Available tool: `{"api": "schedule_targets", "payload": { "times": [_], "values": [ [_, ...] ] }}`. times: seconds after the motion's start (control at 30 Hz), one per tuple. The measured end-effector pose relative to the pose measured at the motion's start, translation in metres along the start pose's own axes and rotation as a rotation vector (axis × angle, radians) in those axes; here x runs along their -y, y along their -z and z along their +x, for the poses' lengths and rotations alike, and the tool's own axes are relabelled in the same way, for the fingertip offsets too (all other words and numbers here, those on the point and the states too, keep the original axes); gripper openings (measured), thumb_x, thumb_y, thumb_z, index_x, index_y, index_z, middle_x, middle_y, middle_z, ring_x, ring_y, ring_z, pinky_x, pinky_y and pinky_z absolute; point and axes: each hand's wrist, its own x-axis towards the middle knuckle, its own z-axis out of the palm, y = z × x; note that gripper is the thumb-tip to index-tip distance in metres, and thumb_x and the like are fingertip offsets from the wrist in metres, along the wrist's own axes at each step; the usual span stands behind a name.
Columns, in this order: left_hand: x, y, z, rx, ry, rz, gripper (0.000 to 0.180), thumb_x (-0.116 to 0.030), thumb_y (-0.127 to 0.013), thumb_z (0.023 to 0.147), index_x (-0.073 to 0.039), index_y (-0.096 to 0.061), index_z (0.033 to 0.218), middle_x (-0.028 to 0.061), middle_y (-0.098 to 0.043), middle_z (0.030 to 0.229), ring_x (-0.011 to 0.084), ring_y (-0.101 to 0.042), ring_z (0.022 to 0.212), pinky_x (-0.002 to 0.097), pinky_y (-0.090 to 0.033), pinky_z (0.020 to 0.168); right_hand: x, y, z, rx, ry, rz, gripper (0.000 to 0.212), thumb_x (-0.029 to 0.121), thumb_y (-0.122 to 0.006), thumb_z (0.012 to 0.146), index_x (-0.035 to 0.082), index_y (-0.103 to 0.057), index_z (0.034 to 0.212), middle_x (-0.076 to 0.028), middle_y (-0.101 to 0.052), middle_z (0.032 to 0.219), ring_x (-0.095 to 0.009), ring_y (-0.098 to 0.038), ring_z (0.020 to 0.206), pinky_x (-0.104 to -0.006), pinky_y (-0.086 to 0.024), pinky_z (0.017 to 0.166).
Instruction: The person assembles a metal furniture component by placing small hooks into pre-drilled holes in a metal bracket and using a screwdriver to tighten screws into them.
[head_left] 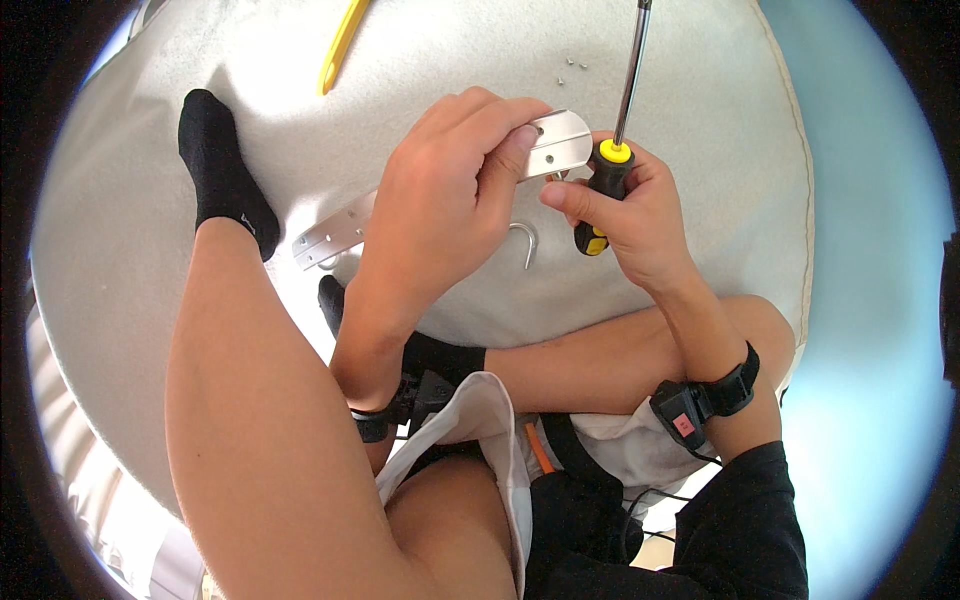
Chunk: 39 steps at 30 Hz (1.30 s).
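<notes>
My left hand (445, 190) grips a long silver metal bar (345, 230) with holes, fingers pressed near its right end (560, 140). A metal hook (527, 242) hangs below the bar between my hands. My right hand (635, 215) holds a screwdriver with a black and yellow handle (603, 180), its steel shaft (632, 70) pointing up and away. My right thumb and forefinger pinch at the bar's underside, where something small sits that I cannot make out.
I sit on a white round rug (700, 90) with my legs crossed, in black socks (220, 175). A yellow tool (342, 42) lies at the rug's far edge. A few small screws (572, 66) rest near the top. Both wrists wear black straps.
</notes>
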Motion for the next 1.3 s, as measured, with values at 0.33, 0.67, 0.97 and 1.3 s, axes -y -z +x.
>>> {"api": "schedule_targets", "payload": {
  "times": [0.33,0.67,0.97,1.3],
  "values": [
    [-0.006,-0.003,0.0,-0.065,-0.086,0.063,0.015,-0.002,-0.064,0.086,-0.002,-0.068,0.1,0.0099,-0.06,0.083,0.0283,-0.056,0.077,0.037,-0.046,0.072,0.001,-0.001,-0.001,-0.027,0.045,-0.015,0.032,0.011,-0.085,0.077,0.004,-0.069,0.105,0.003,-0.068,0.083,-0.003,-0.057,0.069,-0.019,-0.045,0.06],
    [-0.005,-0.005,-0.001,-0.123,-0.116,0.096,0.014,0.0,-0.063,0.086,-0.002,-0.068,0.098,0.0106,-0.06,0.082,0.0291,-0.057,0.074,0.037,-0.047,0.069,0.002,-0.002,-0.001,-0.072,0.027,-0.076,0.033,0.007,-0.085,0.075,0.004,-0.068,0.103,0.002,-0.066,0.082,-0.004,-0.057,0.07,-0.0196,-0.046,0.061],
    [-0.009,-0.007,-0.002,-0.086,-0.001,0.02,0.012,-0.001,-0.062,0.088,-0.001,-0.067,0.099,0.0122,-0.06,0.082,0.03,-0.057,0.075,0.0375,-0.047,0.069,0.001,-0.007,-0.002,-0.093,0.106,-0.024,0.036,0.01,-0.085,0.076,0.001,-0.068,0.106,0.001,-0.066,0.086,-0.005,-0.058,0.074,-0.0195,-0.047,0.063],
    [-0.007,-0.006,-0.003,-0.016,0.061,0.069,0.011,-0.007,-0.059,0.091,0.001,-0.066,0.095,0.0151,-0.061,0.081,0.0333,-0.057,0.078,0.0403,-0.046,0.075,-0.002,-0.004,-0.002,-0.09,0.098,-0.164,0.027,0.011,-0.086,0.076,0.003,-0.069,0.096,0.003,-0.065,0.08,-0.004,-0.057,0.072,-0.0196,-0.046,0.062]
  ]
}}
